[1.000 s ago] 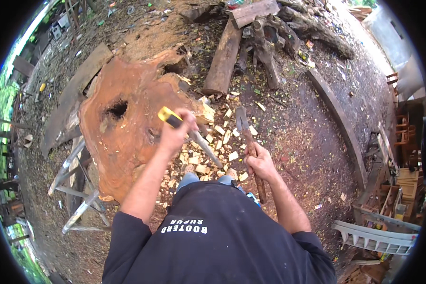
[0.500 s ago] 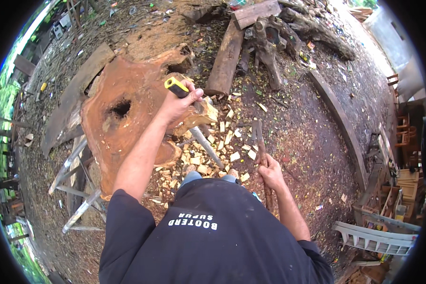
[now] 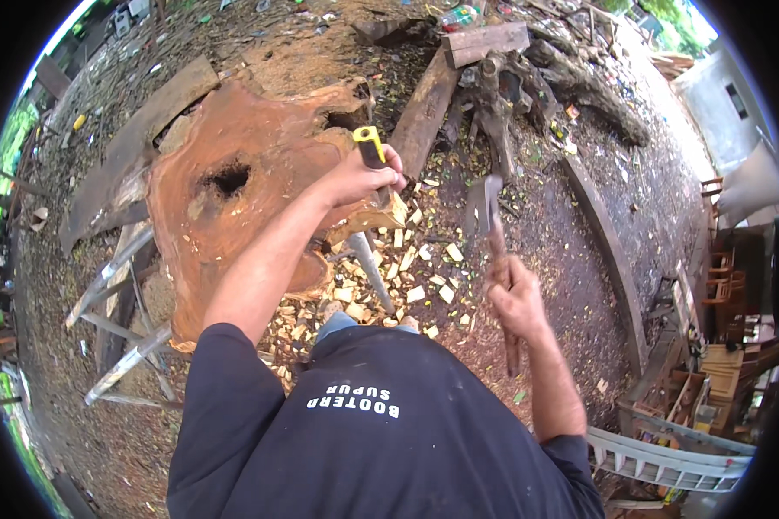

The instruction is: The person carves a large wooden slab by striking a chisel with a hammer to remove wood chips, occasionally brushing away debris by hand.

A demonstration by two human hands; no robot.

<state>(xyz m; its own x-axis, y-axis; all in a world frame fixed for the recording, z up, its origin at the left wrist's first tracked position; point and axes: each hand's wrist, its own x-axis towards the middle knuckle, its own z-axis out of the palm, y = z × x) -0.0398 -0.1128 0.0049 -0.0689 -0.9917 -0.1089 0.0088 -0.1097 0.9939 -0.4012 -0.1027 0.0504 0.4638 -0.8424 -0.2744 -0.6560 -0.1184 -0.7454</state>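
Note:
My left hand (image 3: 365,180) is closed around a chisel whose yellow-and-black handle (image 3: 370,149) points up. The hand and the slab hide its blade. It is at the right edge of a large, thick wooden slab (image 3: 260,143) with reddish-brown grain and a dark hole, close to a pale, freshly cut corner (image 3: 389,214). To the right, clear of the slab, my right hand (image 3: 518,298) grips the wooden handle of a hammer (image 3: 495,227). The hammer's metal head is up and away from me, partly smeared by motion.
Pale wood chips (image 3: 415,294) litter the ground by my feet. A metal leg (image 3: 370,266) stands under the slab. Logs and a gnarled stump (image 3: 492,104) lie beyond; a long beam (image 3: 604,251) is at right, a white ladder (image 3: 666,460) at lower right.
My right hand has lifted the hammer farther from my body and slightly right. My left hand and the chisel have shifted a little right in the picture, with the handle now more upright.

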